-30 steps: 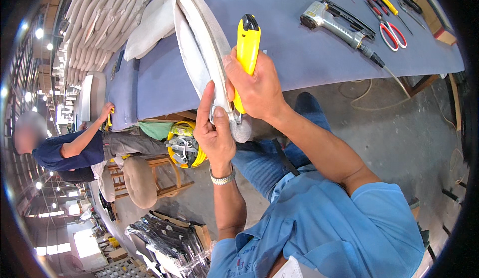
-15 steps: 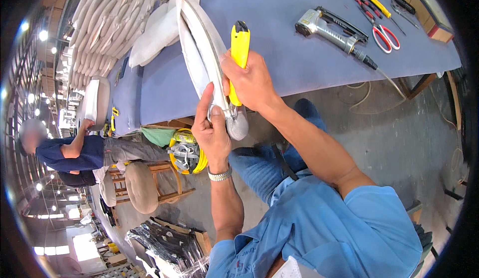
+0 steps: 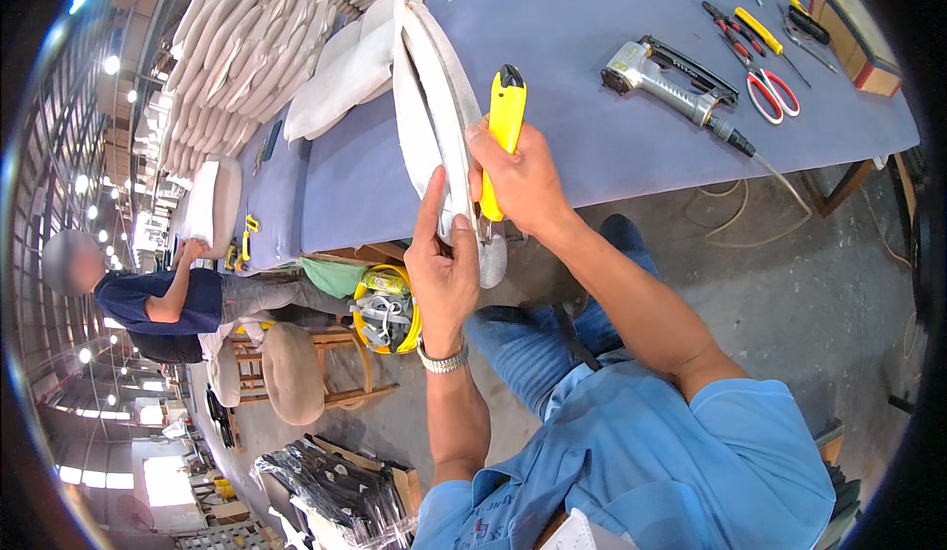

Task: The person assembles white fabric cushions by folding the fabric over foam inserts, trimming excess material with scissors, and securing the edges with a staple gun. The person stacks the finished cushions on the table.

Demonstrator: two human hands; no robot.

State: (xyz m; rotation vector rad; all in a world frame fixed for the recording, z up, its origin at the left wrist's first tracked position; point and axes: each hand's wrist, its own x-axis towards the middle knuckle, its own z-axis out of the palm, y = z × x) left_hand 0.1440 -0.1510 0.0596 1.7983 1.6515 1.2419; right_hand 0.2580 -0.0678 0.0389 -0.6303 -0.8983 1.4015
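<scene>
A long, narrow beige upholstered piece (image 3: pixel 456 86) reaches from the blue-grey padded table over its near edge, tilted, with a lengthwise gap along its side. My left hand (image 3: pixel 441 274) grips its near end, index finger stretched along the fabric and thumb pressed on it. In my right hand (image 3: pixel 525 177) is a yellow utility knife (image 3: pixel 506 121), its rounded butt upward and its lower end beside the piece's rounded grey near tip (image 3: pixel 492 262). The fingers of my right hand wrap the handle. Thin metal shows below the handle, though the blade's contact with the fabric is unclear.
On the table (image 3: pixel 562 86) at right lie a nail gun (image 3: pixel 671 81) with its hose, red-handled scissors (image 3: pixel 769 91), pliers, screwdrivers and a box (image 3: pixel 856 42). Beige cushions (image 3: pixel 247 47) are stacked far left. A co-worker (image 3: pixel 163 298) stands left, near a stool (image 3: pixel 286 372) and yellow-rimmed bucket (image 3: pixel 387 313).
The view has shifted slightly, so the scene sits a little further right and lower. Both hands keep their grips, and the knife stays at the piece's near end.
</scene>
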